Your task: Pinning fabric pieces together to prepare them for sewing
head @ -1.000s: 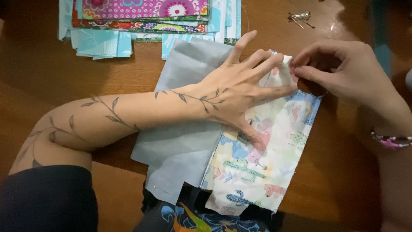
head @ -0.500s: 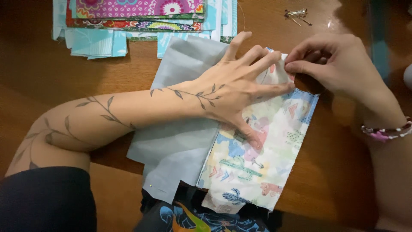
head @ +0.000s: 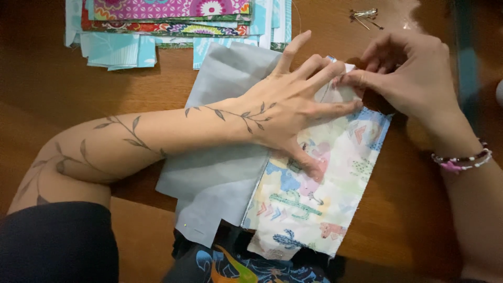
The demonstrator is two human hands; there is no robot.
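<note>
My left hand (head: 293, 112) lies flat with fingers spread on a printed patchwork fabric (head: 314, 199), pressing it against a pale grey fabric (head: 220, 173) beneath. The fabrics rest on a brown wooden table (head: 84, 89). My right hand (head: 408, 73) pinches the upper right corner of the printed fabric next to my left fingertips. What it holds between its fingertips is too small to make out. A yellow-headed pin (head: 186, 226) sits in the grey fabric's lower left corner.
A stack of colourful fabric pieces (head: 162, 21), pink, floral and turquoise, lies at the table's far edge. Several loose metal pins (head: 364, 15) lie at the top right. A dark printed fabric (head: 236, 264) shows at the near edge. A beaded bracelet (head: 461, 160) circles my right wrist.
The view has shifted slightly, and my right hand has edged closer to the fabric corner. My left hand stays pressed flat on the fabric.
</note>
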